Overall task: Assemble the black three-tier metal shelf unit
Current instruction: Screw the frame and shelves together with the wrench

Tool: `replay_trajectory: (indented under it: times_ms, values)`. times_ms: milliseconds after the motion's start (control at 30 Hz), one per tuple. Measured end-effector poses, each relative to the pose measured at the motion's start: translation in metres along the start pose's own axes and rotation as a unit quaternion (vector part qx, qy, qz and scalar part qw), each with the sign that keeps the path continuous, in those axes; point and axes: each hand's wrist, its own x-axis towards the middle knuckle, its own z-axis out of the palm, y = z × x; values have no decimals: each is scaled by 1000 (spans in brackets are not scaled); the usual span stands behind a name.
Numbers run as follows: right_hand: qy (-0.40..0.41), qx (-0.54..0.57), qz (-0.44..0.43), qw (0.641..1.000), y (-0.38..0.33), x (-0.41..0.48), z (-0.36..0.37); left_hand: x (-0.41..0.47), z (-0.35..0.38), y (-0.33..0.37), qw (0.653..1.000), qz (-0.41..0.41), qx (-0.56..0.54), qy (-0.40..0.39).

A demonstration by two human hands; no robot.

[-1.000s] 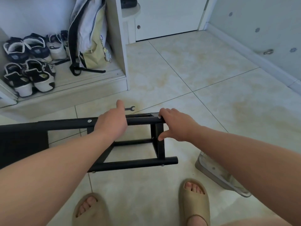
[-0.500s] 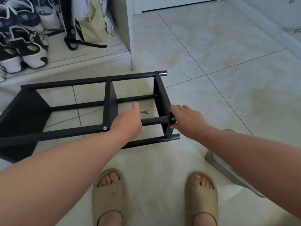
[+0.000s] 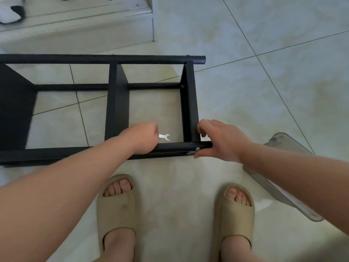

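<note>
1. Head view: the black three-tier metal shelf unit (image 3: 117,103) lies on its side on the pale glossy tiled floor (image 3: 264,91). Its long round tubes run left to right, and its flat shelf panels stand on edge between them.
2. The left grip (image 3: 141,138) sits on the near upper tube, right of the middle panel. Its fingers are curled round that tube, knuckles up.
3. The right grip (image 3: 221,140) holds the unit's near right corner. Its fingers hook over the near end of the rightmost panel and its thumb lies under the tube end, so the corner is pinched between them.
4. A small silver bolt head (image 3: 198,148) shows on the near tube, just beside the right thumb.
5. The unit therefore extends away from and to the left of both grips. Its left end runs out of view.
6. A small flat silver open-ended spanner (image 3: 164,137) lies on the floor inside the frame, between the two grips and just beyond the near tube. Neither grip touches it.
7. Two beige foam slide sandals (image 3: 118,210) are worn on the feet, which stand on the near side of the unit, apart from it.
8. A clear plastic tray-like item (image 3: 289,176) lies on the floor to the right, partly under the right forearm. What it is cannot be told.
9. A white cabinet base (image 3: 75,29) stands beyond the unit, with a black-and-white shoe (image 3: 11,14) on it.
</note>
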Motion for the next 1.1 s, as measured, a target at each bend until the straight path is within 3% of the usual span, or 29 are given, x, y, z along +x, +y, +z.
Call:
replay_trajectory:
  times_ms: [100, 233, 367, 533, 700, 800, 967, 1100]
  values:
    - [51, -72, -47, 995, 6, 4, 8, 2, -5, 0, 994, 0, 29, -110]
    - [24, -149, -80, 985, 8, 16, 7, 12, -8, -3, 985, 13, 30, -170]
    - [-2, -198, -123, 972, 9, 32, 4, 27, -12, -5, 987, 56, -42, -142]
    - [31, -137, -149, 979, 11, 39, 16, 43, -17, 0, 968, 95, -210, -97]
    - [60, -108, -163, 979, 7, 45, 22, 39, -15, 14, 948, 116, -277, -103]
    - [67, -103, -166, 978, 4, 48, 24, 36, -10, 20, 919, 83, -369, -108]
    - [75, -108, -167, 977, 4, 49, 25, 36, 3, 22, 828, -12, -536, -163]
    - [78, -112, -169, 976, 4, 49, 25, 36, 10, 18, 831, -11, -540, -131]
